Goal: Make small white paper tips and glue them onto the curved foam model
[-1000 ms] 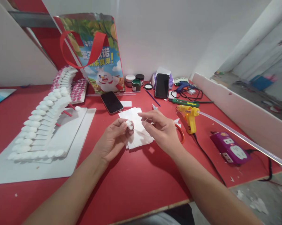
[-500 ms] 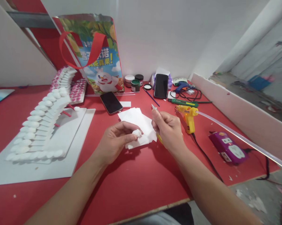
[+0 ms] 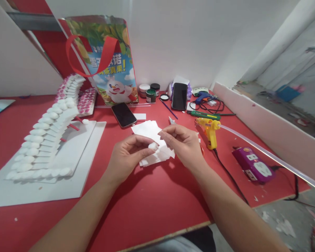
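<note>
My left hand [image 3: 128, 154] pinches a small white rounded piece [image 3: 153, 146] between thumb and fingertips, above a stack of white paper sheets [image 3: 148, 129]. Just to its right, my right hand [image 3: 183, 143] is closed in a pinch, fingertips close to that piece. Whatever the right fingers hold, if anything, is too small to make out. Behind the right hand shows the pointed metal tip of a tool [image 3: 171, 120], the rest of it hidden by the hand.
A curved row of white padded pieces [image 3: 38, 133] rests on white boards [image 3: 94, 140] at left. To the right are a yellow glue gun [image 3: 211, 131] with a long clear stick and a purple power strip [image 3: 253, 164]. A phone [image 3: 124, 115], paint jars [image 3: 151, 95] and a printed bag [image 3: 112, 63] stand behind.
My right hand has moved left and turned, its fingertips now near the white piece. The left hand has barely moved and keeps its pinch.
</note>
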`<state>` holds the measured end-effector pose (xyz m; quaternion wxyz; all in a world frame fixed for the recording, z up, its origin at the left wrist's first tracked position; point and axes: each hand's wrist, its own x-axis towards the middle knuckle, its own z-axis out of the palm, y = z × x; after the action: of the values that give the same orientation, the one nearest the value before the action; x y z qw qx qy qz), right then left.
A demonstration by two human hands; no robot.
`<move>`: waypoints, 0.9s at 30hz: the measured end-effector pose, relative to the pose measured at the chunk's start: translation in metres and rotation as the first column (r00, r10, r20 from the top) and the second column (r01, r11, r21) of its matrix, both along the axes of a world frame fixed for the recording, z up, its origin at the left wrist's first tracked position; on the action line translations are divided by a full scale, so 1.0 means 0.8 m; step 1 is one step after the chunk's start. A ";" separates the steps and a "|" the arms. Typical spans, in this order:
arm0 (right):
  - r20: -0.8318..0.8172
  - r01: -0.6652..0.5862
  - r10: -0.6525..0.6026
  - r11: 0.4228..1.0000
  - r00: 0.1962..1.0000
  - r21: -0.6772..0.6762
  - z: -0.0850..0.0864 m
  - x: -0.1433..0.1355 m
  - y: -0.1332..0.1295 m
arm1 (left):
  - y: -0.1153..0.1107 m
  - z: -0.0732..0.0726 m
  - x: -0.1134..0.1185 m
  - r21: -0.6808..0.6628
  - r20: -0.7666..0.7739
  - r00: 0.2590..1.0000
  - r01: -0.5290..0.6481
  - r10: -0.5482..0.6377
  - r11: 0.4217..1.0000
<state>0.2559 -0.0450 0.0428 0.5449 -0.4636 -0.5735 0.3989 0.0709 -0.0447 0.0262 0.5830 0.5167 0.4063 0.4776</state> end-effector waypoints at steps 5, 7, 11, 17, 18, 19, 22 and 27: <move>0.021 0.003 -0.002 0.999 1.000 -0.037 -0.004 -0.002 0.001 | 0.002 -0.001 0.001 -0.048 0.089 0.996 -0.025 0.029 0.999; 0.068 0.074 -0.072 0.997 0.995 -0.031 -0.004 0.000 0.002 | 0.004 -0.001 0.002 -0.076 0.120 0.992 -0.020 0.029 0.997; 0.423 0.215 -0.199 0.977 0.884 0.009 0.011 0.020 -0.002 | 0.006 -0.001 0.002 -0.125 0.155 0.987 -0.017 0.037 0.992; 0.991 0.328 0.074 0.939 0.112 -0.107 0.034 0.044 -0.030 | 0.009 -0.001 0.005 -0.221 0.311 0.947 -0.003 0.073 0.975; 0.989 0.318 0.142 0.936 0.049 -0.150 0.032 0.044 -0.032 | 0.010 0.000 0.006 -0.242 0.329 0.941 -0.004 0.086 0.970; 0.981 0.302 0.192 0.935 0.007 -0.185 0.028 0.044 -0.032 | 0.010 0.001 0.006 -0.262 0.339 0.936 -0.005 0.097 0.965; 0.970 0.297 0.241 0.929 -0.031 -0.222 0.018 0.042 -0.023 | 0.009 0.004 0.007 -0.295 0.355 0.928 -0.004 0.114 0.956; 0.935 0.352 0.332 0.866 0.124 -0.354 0.020 0.047 -0.008 | 0.009 0.005 0.004 -0.286 0.369 0.926 0.033 0.078 0.958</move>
<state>0.2937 -0.0517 0.0587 -0.1128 -0.7353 -0.6577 0.1182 0.0740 -0.0373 0.0306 0.7131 0.3206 0.3577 0.5106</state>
